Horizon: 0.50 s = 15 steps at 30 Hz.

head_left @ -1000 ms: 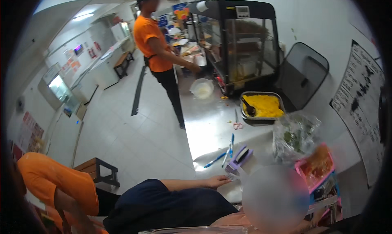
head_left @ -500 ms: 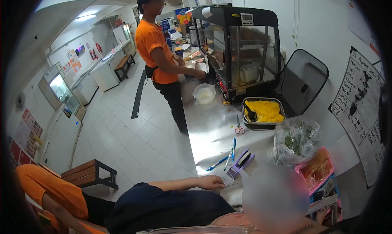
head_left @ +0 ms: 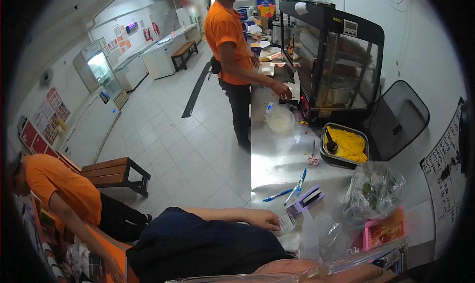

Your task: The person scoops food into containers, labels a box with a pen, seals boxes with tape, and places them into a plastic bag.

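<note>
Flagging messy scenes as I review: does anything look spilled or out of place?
Yes: small yellow bits lie on the counter by the glass cabinet, outside the tray of yellow food, apparently spilled. Dark smudges mar the wall sheet.

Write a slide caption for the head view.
A hand at a small white label beside a purple dispenser on a shiny counter, with pens, scissors and a pan of yellow food beyond.

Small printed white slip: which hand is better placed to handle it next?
Probably the left hand: its fingers are right at the slip, whereas the right hand is out of view.
</note>
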Available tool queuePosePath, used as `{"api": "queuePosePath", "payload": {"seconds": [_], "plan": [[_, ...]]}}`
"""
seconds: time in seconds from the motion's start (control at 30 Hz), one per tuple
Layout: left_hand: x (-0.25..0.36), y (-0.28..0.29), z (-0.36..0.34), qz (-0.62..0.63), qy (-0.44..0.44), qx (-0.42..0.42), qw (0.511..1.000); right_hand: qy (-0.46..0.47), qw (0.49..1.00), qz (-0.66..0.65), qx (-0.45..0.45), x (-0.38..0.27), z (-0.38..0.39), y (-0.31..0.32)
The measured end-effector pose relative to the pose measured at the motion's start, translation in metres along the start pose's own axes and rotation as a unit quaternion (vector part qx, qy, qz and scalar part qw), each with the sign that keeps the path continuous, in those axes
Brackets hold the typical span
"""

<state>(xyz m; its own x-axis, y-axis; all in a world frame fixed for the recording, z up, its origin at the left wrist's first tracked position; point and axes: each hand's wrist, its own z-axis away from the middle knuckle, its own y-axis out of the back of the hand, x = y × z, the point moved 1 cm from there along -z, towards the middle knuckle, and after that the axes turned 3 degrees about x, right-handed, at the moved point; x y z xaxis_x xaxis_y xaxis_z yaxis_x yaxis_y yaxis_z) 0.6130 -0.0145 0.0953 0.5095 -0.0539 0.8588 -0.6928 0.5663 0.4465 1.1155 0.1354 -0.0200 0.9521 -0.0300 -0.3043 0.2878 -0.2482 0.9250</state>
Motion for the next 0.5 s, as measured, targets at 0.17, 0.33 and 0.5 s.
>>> {"api": "queuePosePath", "payload": {"seconds": [0.17,0.33,0.5], "plan": [[0.0,-0.001,0.006,0.021,0.015,-0.009,1.0,-0.006,1.0,0.01,0.009,0.035,-0.009,0.005],[0.006,0.007,-0.009,0.04,-0.01,-0.004,0.999,-0.045,0.996,0.047,0.052,0.145,0.018,0.05],[0.02,0.008,-0.004,0.043,0.02,0.03,0.998,-0.099,0.978,0.181,0.009,0.218,0.015,0.054]]}}
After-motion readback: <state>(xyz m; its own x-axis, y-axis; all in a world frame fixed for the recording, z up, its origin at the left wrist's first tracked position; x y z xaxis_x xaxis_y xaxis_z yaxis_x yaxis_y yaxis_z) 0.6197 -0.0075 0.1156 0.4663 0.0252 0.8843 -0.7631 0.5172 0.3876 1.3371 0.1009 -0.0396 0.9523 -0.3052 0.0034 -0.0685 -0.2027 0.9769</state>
